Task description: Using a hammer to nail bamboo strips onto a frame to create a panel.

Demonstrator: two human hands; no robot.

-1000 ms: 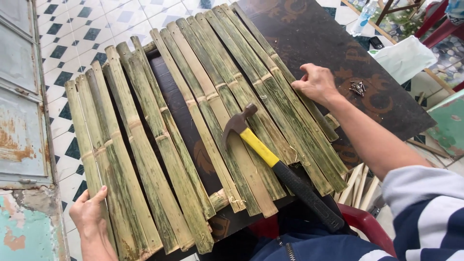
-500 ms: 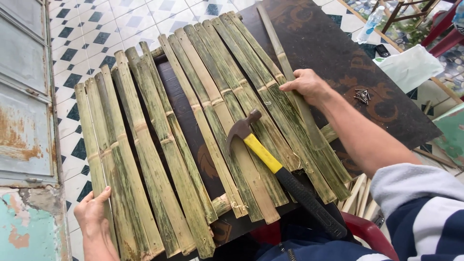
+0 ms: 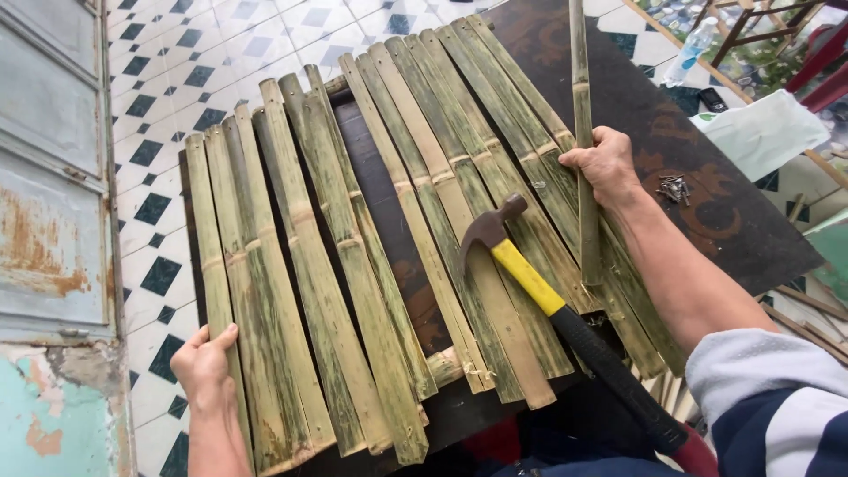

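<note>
Two hands on the work: your left hand [image 3: 205, 362] is clamped on the near left end of the panel of split green bamboo slats [image 3: 371, 238], thumb over the outermost slat, and your right hand [image 3: 608, 166] is closed around a single thin loose bamboo strip [image 3: 583, 132] along the panel's right edge. The panel lies across a dark wooden tabletop [image 3: 707, 177], its near ends overhanging toward you. The claw hammer with the yellow-and-black handle [image 3: 548, 300] rests loose on the panel's right half, handle pointing at your lap; tilt the panel and it likely slides off onto you. A small heap of nails [image 3: 673, 188] sits just right of the panel, near your right wrist; a sweep could scatter them. Split slat edges look sharp, so a sliding grip risks splinters. Slats gap unevenly mid-panel; pulling could rack it.
</note>
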